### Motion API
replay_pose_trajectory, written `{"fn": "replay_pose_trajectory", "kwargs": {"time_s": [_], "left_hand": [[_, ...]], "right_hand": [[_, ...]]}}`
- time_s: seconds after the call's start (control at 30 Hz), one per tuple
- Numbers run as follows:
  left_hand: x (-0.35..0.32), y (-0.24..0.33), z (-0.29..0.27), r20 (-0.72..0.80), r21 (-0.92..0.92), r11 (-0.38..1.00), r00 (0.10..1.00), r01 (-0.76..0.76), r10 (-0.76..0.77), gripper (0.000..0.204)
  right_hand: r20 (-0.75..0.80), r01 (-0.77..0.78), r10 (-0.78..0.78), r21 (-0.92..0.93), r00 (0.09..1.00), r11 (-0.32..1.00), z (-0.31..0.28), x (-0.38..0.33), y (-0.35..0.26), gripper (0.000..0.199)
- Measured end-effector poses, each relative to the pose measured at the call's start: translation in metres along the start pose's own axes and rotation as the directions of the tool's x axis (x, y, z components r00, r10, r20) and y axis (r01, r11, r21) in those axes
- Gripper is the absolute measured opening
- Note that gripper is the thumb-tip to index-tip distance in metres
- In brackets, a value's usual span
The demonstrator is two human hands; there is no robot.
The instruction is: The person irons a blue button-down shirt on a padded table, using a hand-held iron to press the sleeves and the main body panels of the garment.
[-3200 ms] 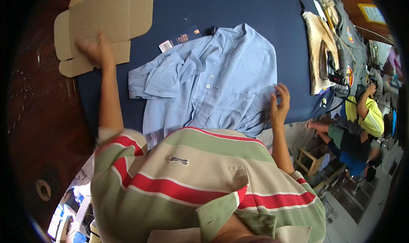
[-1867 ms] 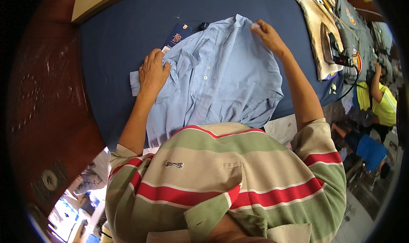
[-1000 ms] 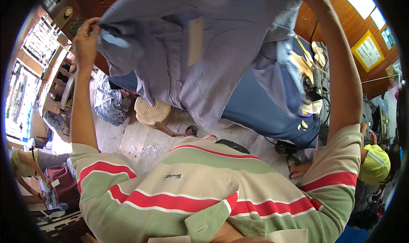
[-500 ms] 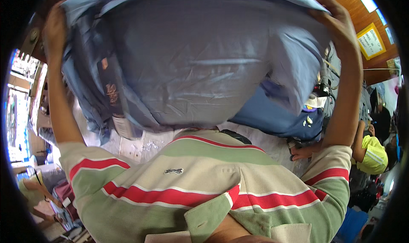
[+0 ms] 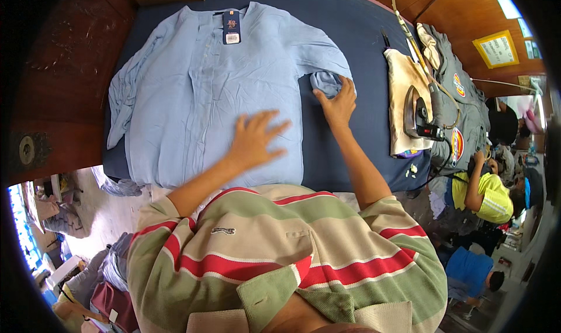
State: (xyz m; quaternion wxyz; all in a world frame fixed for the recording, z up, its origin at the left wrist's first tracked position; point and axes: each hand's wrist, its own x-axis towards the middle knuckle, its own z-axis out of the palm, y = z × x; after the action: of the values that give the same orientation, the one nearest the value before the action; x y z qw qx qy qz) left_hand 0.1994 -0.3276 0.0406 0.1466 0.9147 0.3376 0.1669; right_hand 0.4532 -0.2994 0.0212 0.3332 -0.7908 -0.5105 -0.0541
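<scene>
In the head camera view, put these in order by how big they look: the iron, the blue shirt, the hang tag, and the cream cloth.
Largest to smallest, as they look:
1. blue shirt
2. cream cloth, partly covered
3. iron
4. hang tag

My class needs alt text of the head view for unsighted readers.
A light blue shirt lies spread on a dark blue table, a tag near its neckline. The left hand, fingers spread, is over its front; the right hand is at one sleeve's end. An iron rests farther right.
</scene>
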Motion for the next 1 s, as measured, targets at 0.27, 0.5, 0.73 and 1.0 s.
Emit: {"fn": "replay_pose_trajectory", "kwargs": {"time_s": [0.27, 0.5, 0.73, 1.0], "left_hand": [[-0.043, 0.016, 0.023, 0.11, -0.059, 0.998, 0.994, -0.021, 0.027, 0.028], [-0.096, 0.041, -0.021, 0.072, 0.181, 0.934, 0.943, 0.307, -0.324, 0.064], [-0.106, 0.013, 0.024, -0.444, 0.227, 0.469, 0.519, 0.854, -0.73, 0.038], [-0.178, -0.062, -0.07, -0.285, 0.138, 0.644, 0.652, 0.753, -0.702, 0.018]], "right_hand": [[0.16, 0.691, -0.673, -0.222, 0.722, 0.688, -0.032, 0.081, 0.06, 0.014], [0.501, 0.852, -0.709, -0.124, 0.496, 0.509, -0.104, 0.069, 0.118, 0.012], [0.148, 0.119, -0.138, 0.135, 0.979, 0.984, -0.078, 0.032, 0.101, 0.026], [0.093, 0.53, -0.522, -0.107, 0.848, 0.841, -0.093, 0.092, 0.136, 0.018]]}}
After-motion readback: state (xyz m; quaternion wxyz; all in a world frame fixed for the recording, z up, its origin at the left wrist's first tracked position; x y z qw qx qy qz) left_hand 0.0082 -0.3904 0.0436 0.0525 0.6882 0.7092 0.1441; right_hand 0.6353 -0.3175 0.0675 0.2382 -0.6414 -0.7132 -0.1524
